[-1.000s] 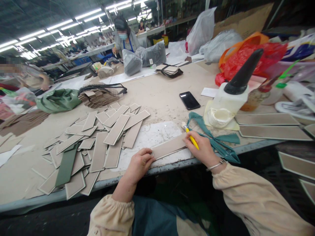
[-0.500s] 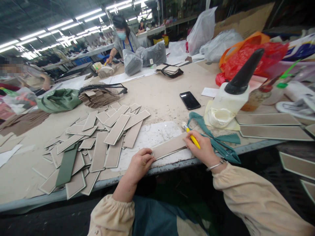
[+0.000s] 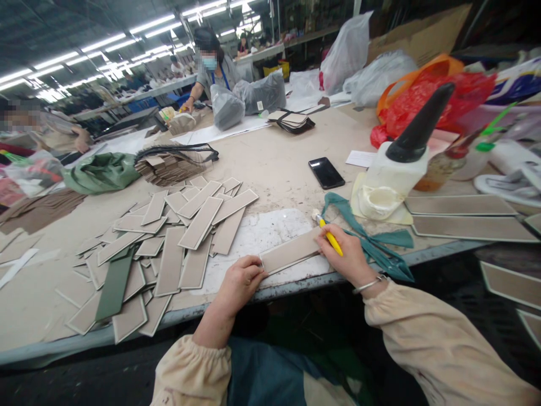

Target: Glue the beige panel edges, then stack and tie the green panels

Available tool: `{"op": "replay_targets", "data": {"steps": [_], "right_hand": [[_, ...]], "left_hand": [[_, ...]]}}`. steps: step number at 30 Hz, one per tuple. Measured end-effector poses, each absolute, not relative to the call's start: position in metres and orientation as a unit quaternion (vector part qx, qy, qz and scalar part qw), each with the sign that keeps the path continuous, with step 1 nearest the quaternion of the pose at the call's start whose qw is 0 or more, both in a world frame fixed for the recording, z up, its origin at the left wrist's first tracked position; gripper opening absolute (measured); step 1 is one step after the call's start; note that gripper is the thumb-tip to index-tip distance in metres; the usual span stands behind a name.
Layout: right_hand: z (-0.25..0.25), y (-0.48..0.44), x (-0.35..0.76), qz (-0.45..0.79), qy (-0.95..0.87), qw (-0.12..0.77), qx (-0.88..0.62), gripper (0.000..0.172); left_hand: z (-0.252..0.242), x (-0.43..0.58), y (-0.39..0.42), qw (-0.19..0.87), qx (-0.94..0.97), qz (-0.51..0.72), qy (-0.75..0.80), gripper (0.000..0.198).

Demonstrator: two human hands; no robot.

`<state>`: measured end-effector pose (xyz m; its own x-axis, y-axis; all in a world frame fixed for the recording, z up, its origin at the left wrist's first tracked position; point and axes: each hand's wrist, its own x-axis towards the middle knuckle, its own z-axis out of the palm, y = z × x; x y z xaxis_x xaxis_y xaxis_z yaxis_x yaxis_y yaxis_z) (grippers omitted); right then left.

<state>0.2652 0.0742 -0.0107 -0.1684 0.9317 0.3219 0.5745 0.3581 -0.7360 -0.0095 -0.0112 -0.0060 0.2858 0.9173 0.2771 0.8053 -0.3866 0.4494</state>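
Note:
A flat beige strip (image 3: 291, 251) with pale edges lies at the table's front edge, over a whitish stained patch. At its left end my left hand (image 3: 244, 277) is closed, pinching the corner between thumb and fingers. My right hand (image 3: 344, 251) grips a yellow-handled brush (image 3: 332, 238), bristles pointing up and away, while its fingertips also hold the strip's right end. The strip seems to have a second layer beneath it along the near side. Left of my hands spreads a loose heap of similar beige pieces (image 3: 169, 262), with one dark green piece (image 3: 115, 285) on top.
A white glue bottle (image 3: 374, 183) with a black spout stands right of a teal cloth strip (image 3: 353, 217). Farther back lies a black phone (image 3: 326, 172). More beige strips (image 3: 462, 206) rest at the right. A masked co-worker (image 3: 211, 67) works across the table.
My hands, the strip and the brush stay practically where they were. Across the table the co-worker's arm has shifted very slightly.

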Motion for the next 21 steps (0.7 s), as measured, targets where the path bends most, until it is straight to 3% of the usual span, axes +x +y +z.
{"op": "replay_targets", "data": {"steps": [21], "right_hand": [[-0.0098,0.0742,0.2637,0.249,-0.72,0.385,-0.521,0.009]], "left_hand": [[-0.0063,-0.0105,-0.0106,0.113,0.786,0.261,0.549,0.012]]}}
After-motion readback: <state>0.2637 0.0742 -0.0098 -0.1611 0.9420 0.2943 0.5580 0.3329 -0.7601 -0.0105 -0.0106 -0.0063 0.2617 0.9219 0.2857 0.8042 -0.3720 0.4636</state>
